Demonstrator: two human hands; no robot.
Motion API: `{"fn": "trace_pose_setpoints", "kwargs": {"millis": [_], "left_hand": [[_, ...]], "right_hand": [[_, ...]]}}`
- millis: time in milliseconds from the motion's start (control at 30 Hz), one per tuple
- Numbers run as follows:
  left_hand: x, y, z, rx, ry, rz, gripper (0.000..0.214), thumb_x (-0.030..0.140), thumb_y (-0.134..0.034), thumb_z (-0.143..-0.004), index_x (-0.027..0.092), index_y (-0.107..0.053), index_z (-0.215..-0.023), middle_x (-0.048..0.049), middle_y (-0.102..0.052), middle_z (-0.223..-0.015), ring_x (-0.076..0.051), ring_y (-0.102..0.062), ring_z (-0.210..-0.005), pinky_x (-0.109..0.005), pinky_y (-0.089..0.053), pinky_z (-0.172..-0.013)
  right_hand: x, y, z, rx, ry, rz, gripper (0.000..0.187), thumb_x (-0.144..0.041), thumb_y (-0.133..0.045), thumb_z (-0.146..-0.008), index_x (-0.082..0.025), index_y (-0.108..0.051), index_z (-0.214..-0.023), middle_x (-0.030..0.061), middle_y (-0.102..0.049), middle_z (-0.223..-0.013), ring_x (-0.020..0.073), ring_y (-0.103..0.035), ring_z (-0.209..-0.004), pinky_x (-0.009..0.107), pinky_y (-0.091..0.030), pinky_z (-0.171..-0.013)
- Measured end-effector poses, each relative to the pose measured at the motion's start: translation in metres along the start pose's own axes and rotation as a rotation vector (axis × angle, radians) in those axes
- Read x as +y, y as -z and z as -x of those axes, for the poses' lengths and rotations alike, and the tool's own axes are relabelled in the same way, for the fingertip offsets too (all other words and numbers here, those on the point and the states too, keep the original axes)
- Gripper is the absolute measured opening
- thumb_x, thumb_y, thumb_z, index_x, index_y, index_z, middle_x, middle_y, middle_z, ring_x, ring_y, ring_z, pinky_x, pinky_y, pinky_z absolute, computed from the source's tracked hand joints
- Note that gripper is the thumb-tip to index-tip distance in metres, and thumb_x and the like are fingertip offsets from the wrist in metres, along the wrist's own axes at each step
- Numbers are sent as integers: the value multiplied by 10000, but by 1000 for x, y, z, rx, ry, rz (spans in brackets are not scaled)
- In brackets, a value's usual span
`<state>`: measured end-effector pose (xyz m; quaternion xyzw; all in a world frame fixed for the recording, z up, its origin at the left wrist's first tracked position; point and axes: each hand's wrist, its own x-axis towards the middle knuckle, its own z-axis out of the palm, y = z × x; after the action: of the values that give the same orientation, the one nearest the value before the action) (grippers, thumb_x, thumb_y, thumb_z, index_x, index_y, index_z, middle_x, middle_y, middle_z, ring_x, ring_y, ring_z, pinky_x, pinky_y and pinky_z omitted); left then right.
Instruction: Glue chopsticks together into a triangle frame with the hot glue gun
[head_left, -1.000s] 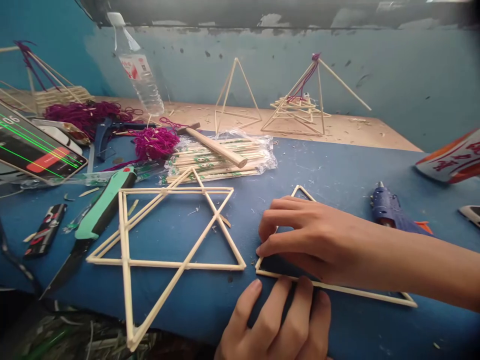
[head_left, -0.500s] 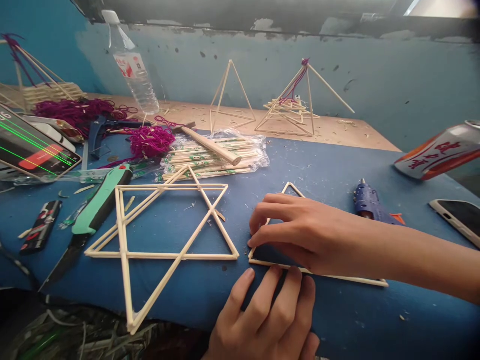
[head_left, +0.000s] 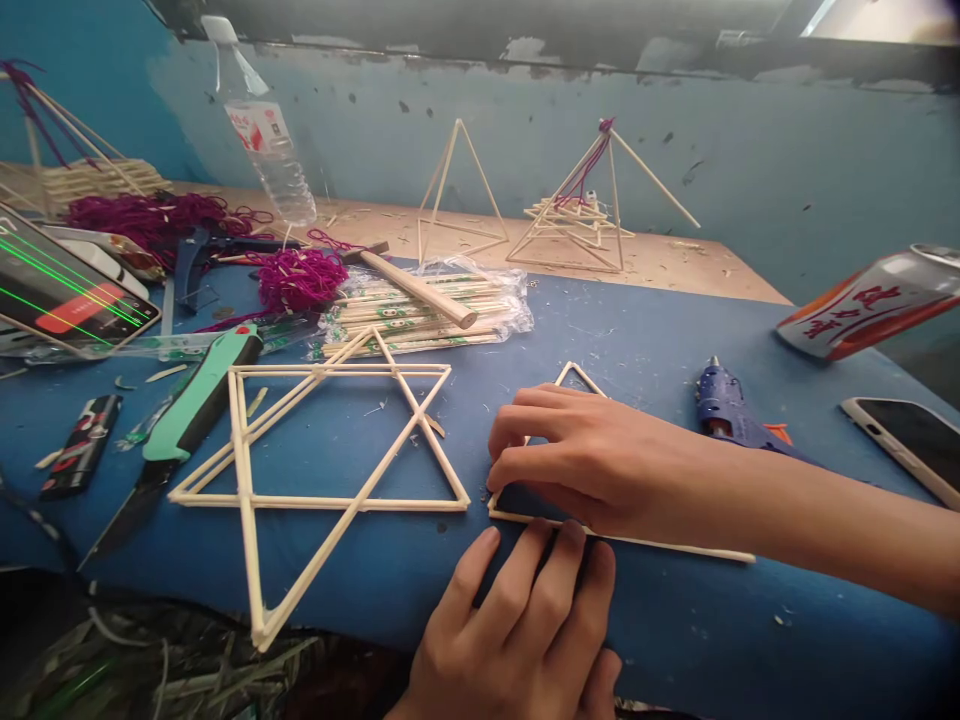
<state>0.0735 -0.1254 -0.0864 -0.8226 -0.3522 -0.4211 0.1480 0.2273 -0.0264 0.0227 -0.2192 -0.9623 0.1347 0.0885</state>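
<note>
Triangle frame [head_left: 637,538] of thin sticks lies flat on the blue top of my bench [head_left: 660,340], right in front of me, and both my hands are at it. My right hand [head_left: 592,460] comes over from the right side, with the fingers half curled and a little spread. The fingertips [head_left: 495,478] sit at the left corner of the frame, but my thumb is hidden, so I cannot tell if this hand really pinches the sticks. My left hand [head_left: 517,620] lies lower, nearest to me, open and almost flat, with the fingers a little apart, and one fingertip [head_left: 540,530] is touching the lower stick of the frame. I think for good work here the pressure must stay soft and even from both hands, because such thin sticks can bend and a joint can crack. Frame should also stay flat on the bench, not lifted at one side. Just left of it lies a bigger star of two crossed triangles [head_left: 330,503], and on the right is a blue hot glue gun [head_left: 724,415]. Farther back are a pack of sticks [head_left: 420,315] and purple yarn [head_left: 300,280].
</note>
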Motion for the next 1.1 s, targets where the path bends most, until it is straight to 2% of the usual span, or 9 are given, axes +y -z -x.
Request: {"fn": "trace_pose_setpoints", "kwargs": {"millis": [400,1100], "left_hand": [[-1,2,0,-23,-4,21,387,325,-447,-936,218,-722,-1186,-32,-682,-1246,-178,-578,-1170,-362,-303,-1177],[-1,2,1,-31,9,42,394,331,-478,-920,207,-707,-1215,-21,-691,-1243,-190,-577,-1172,-359,-332,-1154]], "right_hand": [[4,-2,-2,-17,9,-21,174,-130,-506,-962,-179,-673,-966,78,-614,-964,161,-490,-835,297,-374,-772],[3,-3,-2,-30,37,17,175,-165,-491,-983,-185,-664,-970,76,-600,-936,166,-452,-813,295,-337,-729]]}}
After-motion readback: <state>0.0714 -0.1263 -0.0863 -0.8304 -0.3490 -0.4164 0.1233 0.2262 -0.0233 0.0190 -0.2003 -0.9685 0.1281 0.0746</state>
